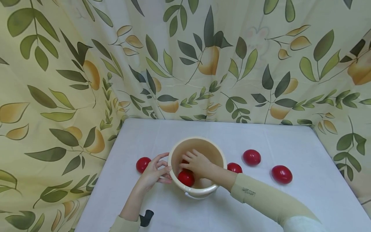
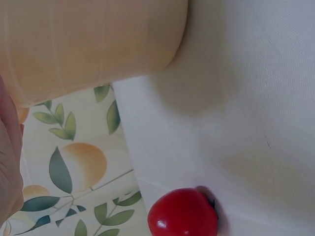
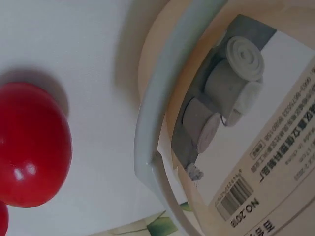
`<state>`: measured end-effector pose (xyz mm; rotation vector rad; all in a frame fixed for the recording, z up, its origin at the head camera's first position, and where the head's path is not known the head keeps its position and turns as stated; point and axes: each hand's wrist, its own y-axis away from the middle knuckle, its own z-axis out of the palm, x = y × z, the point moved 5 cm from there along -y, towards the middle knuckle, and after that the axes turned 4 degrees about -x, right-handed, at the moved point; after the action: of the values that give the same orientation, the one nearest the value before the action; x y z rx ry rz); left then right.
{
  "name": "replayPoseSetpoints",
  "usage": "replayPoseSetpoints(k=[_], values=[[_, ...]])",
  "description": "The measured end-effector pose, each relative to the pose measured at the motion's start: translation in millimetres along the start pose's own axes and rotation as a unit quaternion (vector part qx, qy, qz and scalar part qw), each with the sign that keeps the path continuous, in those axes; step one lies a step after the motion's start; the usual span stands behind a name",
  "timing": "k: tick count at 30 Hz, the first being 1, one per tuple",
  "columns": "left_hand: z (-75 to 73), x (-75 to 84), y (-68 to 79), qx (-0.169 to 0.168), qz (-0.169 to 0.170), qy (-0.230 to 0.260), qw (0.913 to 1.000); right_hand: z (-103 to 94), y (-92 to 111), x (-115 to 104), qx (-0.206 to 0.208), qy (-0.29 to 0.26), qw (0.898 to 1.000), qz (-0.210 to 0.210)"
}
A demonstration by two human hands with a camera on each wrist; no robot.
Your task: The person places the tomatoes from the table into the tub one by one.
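A cream bucket (image 1: 213, 145) with a pale handle (image 3: 165, 83) stands on the white table, its printed label (image 3: 256, 147) facing the right wrist camera. My left hand (image 1: 153, 172) touches the bucket's left side, thumb at the rim and fingers spread along the outside. My right hand (image 1: 197, 163) reaches down inside, palm side hidden. Some red shows between its spread fingers, and I cannot tell whether they grip it. Below them in the bucket lies a red tomato (image 1: 186, 178). Another tomato (image 1: 143, 165) sits just beyond the left hand, also a tomato (image 2: 183, 214) in the left wrist view.
Right of the bucket are three more tomatoes: one against its side (image 1: 234, 167), partly behind the forearm, then a tomato (image 1: 251, 157) and a tomato (image 1: 281, 174) farther right. A black object (image 1: 147, 218) is by the left wrist. A leaf-patterned curtain (image 1: 185, 64) hangs behind the table (image 1: 162, 129).
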<state>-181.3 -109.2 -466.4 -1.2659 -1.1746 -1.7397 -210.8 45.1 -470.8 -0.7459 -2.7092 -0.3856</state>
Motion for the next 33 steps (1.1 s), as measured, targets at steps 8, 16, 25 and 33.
replayPoseSetpoints(k=[8, 16, 25, 33], values=[[-0.3, -0.1, 0.2, -0.002, 0.001, 0.002, 1.0000, -17.2, 11.9, 18.9, 0.077, -0.148, 0.986, 0.029], [0.0, -0.2, -0.5, -0.003, 0.003, 0.004, 1.0000, -26.6, 42.2, 54.0, 0.172, -0.165, 0.962, 0.135], [0.2, 0.3, -0.6, 0.000, 0.006, -0.005, 1.0000, -6.1, 104.2, 101.9, 0.141, -0.192, 0.923, 0.303], [0.5, 2.1, 0.9, 0.001, 0.000, 0.000, 1.0000, 35.2, 168.3, 126.9, 0.104, -0.222, 0.875, 0.417]])
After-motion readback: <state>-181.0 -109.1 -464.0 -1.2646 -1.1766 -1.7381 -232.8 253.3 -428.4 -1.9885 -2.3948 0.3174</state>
